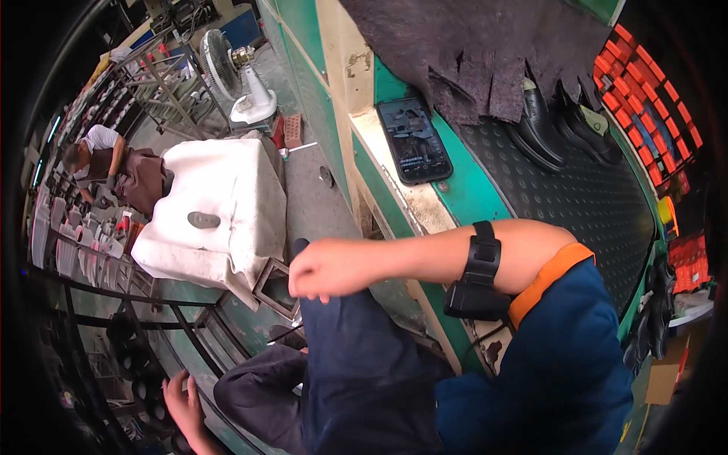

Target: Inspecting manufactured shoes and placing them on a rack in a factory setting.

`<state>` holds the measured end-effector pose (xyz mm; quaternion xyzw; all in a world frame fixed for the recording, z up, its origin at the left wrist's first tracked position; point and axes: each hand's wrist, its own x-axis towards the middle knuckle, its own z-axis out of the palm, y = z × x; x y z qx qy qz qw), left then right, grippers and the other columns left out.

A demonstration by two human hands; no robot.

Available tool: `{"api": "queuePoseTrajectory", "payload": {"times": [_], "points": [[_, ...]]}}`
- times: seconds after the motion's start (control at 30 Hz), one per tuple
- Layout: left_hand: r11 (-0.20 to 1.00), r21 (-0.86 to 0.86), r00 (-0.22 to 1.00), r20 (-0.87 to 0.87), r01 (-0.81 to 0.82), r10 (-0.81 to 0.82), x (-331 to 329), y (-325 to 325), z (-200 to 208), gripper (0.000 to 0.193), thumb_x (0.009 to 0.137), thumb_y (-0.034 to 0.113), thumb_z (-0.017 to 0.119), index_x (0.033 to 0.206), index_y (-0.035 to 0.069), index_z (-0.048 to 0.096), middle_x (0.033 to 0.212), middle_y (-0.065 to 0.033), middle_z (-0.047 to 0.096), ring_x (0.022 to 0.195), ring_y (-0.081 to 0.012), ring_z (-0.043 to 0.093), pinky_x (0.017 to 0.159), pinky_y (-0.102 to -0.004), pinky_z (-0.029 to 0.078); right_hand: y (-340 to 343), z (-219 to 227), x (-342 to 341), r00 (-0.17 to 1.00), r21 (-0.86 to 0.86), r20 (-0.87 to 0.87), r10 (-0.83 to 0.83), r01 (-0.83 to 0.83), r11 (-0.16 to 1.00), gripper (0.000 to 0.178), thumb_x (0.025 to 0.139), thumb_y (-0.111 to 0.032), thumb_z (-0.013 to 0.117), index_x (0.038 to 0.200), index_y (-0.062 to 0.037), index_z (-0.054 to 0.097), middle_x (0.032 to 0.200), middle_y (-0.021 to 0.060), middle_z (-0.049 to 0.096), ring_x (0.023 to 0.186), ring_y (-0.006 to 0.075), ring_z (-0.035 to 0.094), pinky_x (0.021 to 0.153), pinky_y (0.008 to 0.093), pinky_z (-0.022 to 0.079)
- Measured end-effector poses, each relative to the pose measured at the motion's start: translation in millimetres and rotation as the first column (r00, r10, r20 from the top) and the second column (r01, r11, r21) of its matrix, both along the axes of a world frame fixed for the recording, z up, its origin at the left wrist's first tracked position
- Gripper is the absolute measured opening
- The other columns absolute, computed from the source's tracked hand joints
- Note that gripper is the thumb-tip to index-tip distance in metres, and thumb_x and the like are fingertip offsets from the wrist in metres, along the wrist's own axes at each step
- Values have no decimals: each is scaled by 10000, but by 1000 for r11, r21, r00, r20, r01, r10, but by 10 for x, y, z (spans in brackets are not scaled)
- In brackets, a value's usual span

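Right hand (322,269) is hanging out over the dark trousers (364,364) near knee height, fingers loosely curled under, and honestly I can't tell from where I'm standing if there's anything tucked in there. The dark oval piece, looks kinda like a shoe sole (203,220), is off to that hand's left and a bit farther ahead, lying flat on a white cloth (227,174), well apart from the fingers. Close by on the hand's left there's a rusty metal frame (274,305) poking out by the cloth's edge. The left hand (184,406) is way off to the left and nearer the body, fingers spread pretty loose, holding nothing that I can see. It's right by a black rack (182,303) with some black rounded pieces (144,390); can't tell if it's touching them. Back up the right forearm there's a black strap (484,262) with a boxy thing on it. Ahead and right of the right hand, a phone (413,140) lies screen-up on the green bench (470,201), then a studded black mat (584,205) with two black shoes (535,129) partly under a ragged dark cloth (485,45). Farther ahead and left of the hand, there's a fan (220,64), plus a co-worker (98,148) bent over.
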<state>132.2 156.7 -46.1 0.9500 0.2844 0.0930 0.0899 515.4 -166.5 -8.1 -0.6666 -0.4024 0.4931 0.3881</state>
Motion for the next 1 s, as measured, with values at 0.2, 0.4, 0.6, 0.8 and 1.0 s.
{"api": "queuePoseTrajectory", "payload": {"times": [0.2, 0.4, 0.6, 0.8, 1.0], "points": [[841, -541, 944, -290, -29, -154, 1028, 211, -1107, 360, 924, 268, 659, 1140, -15, 713, 1125, -208, 718, 1113, -341, 675, 984, -402, 498, -97, -77, -163, 744, 0, 482, 462, -528, 849, 308, 860, -305, 605, 1016, -70, 729, 966, 165, 729, 964, 367, 685, 827, 499, 534], [772, -634, 807, -437, 38, -398, 1097, 285, -1299, 516, 907, 329, 690, 1329, 40, 621, 1233, -209, 685, 1110, -339, 687, 943, -409, 535, -54, -48, -164, 642, -188, 473, 603, -596, 781, 342, 866, -312, 611, 1047, -43, 720, 1030, 175, 724, 1030, 368, 674, 875, 497, 523], [772, -620, 785, -544, -138, -297, 957, 352, -1316, 509, 938, 306, 681, 1343, 7, 604, 1235, -194, 693, 1136, -295, 680, 978, -370, 519, -35, -26, -195, 623, -219, 421, 659, -635, 741, 372, 877, -319, 614, 1113, -49, 711, 1097, 177, 717, 1085, 365, 663, 910, 482, 521], [749, -645, 837, -489, -155, -247, 802, 466, -1419, 515, 920, 329, 694, 1327, 22, 622, 1219, -200, 698, 1124, -309, 689, 966, -387, 530, -22, -20, -165, 618, -242, 409, 672, -636, 733, 394, 879, -328, 620, 1143, -49, 705, 1111, 177, 715, 1099, 365, 658, 928, 483, 514], [780, -614, 852, -465, -117, -239, 718, 518, -1488, 497, 919, 306, 690, 1310, 6, 627, 1207, -217, 699, 1105, -312, 696, 958, -380, 532, -52, -24, -159, 621, -246, 419, 663, -625, 741, 392, 882, -321, 617, 1150, -48, 701, 1125, 183, 710, 1108, 370, 654, 939, 480, 510]]}}
